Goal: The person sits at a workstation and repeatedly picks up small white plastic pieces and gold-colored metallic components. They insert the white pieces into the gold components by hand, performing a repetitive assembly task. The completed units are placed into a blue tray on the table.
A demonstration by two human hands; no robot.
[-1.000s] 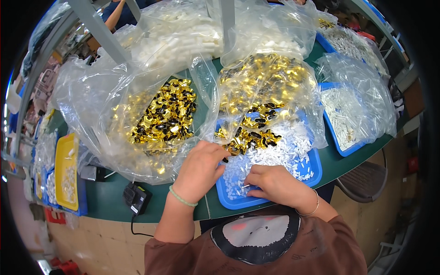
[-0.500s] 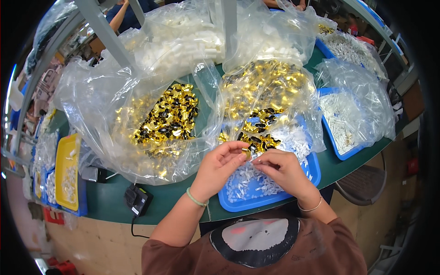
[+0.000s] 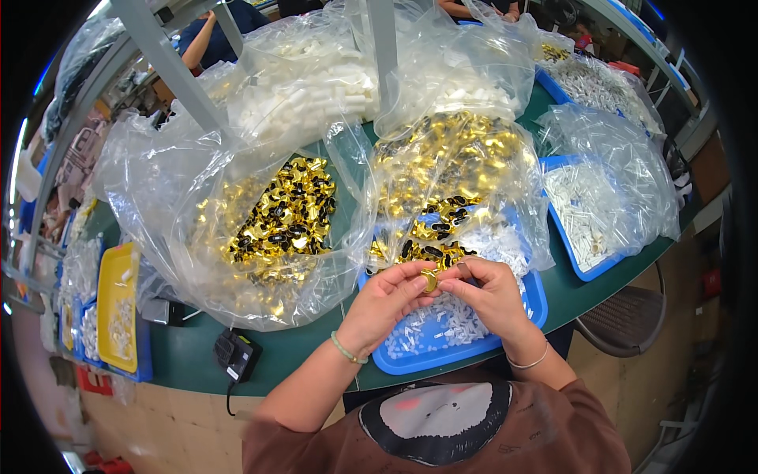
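Pinched between the thumb and fingers of the left hand [image 3: 387, 304] is a small gold piece [image 3: 429, 279], above the middle of the blue tray [image 3: 442, 361]. The right hand [image 3: 496, 299] meets it from the other side, thumb and forefinger against it; whether they clamp it or something smaller cannot be told, since the fingertips hide the contact.

Both wrists bend inward over the blue tray's near corners. In the tray lie loose white pieces [image 3: 446, 322], partly covered by the hands, with gold-and-black pieces [image 3: 433, 251] behind them. These spill from a clear bag [image 3: 454, 158] over the tray's far side, its contents blurred by the plastic.

Left of the blue tray, another clear bag [image 3: 178, 213] opens on more gold-and-black pieces. Right of it, a second blue tray [image 3: 598, 270] holds pale sticks, half veiled by plastic. Far left of it, a yellow tray [image 3: 104, 296] holds small whitish pieces, too small to make out.
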